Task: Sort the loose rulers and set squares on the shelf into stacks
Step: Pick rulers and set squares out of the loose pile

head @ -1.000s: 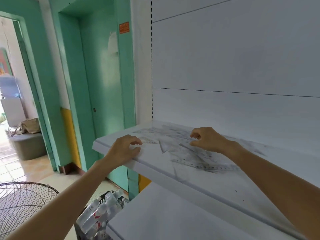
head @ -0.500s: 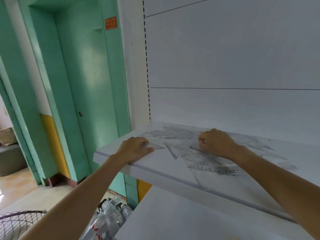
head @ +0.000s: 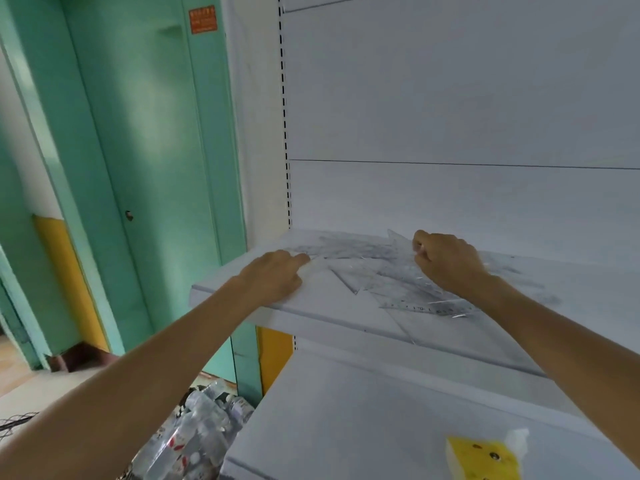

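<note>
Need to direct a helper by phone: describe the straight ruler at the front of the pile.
On the upper white shelf, find the heap of clear plastic pieces. At its front, by the right hand wrist, lies the straight ruler: a long narrow strip with black scale marks, while its neighbours are triangular set squares.

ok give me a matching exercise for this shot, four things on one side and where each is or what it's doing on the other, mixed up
1 left hand
2 right hand
3 yellow packet
4 orange sign

a on the lower shelf
b pinching a clear set square
c high on the green door frame
d resting on the upper shelf, front left

Pairs: 1-d, 2-b, 3-a, 4-c
</note>
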Motion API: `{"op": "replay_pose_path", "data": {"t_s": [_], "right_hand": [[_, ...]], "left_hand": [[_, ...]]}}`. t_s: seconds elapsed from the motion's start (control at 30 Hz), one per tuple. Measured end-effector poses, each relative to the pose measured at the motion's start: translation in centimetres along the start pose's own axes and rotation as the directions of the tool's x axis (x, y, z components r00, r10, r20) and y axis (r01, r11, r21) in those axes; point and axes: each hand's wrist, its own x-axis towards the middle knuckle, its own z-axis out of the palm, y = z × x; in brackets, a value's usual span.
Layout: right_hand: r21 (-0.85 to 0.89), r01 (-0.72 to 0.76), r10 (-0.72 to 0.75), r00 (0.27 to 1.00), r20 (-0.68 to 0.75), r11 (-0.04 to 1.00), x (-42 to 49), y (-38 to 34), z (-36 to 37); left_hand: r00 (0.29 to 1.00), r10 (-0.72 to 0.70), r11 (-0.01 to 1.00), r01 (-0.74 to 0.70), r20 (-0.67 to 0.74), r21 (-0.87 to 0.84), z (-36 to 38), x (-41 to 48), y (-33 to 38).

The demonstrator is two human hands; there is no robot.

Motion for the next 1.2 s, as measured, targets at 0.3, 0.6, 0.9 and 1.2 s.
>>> {"op": "replay_pose_path", "data": {"t_s": [0.3, 0.6, 0.9, 1.2], "right_hand": [[0.008, 0.056, -0.055, 0.993, -0.1, 0.998, -3.9, 0.7, -1.5], [0.081, -0.235, 0.237, 0.972, -0.012, 0.969, -10.0, 5.6, -3.0], [0.054, -0.308, 0.31, 0.951, -0.023, 0.95, -17.3, 14.5, -9.6], [0.015, -0.345, 0.345, 0.938, 0.003, 0.938, -21.7, 26.4, -13.3]], "left_hand": [[0.976, 0.07, 0.93, -0.138, -0.206, -0.34, 0.1, -1.1, 0.8], [0.979, 0.172, 0.771, -0.201, -0.107, -0.604, -0.8, 0.3, 8.5], [0.945, 0.275, 0.693, -0.322, -0.176, -0.645, -2.1, 2.3, 20.9], [0.933, 0.315, 0.645, -0.344, -0.173, -0.683, -1.7, 5.8, 35.2]]}}
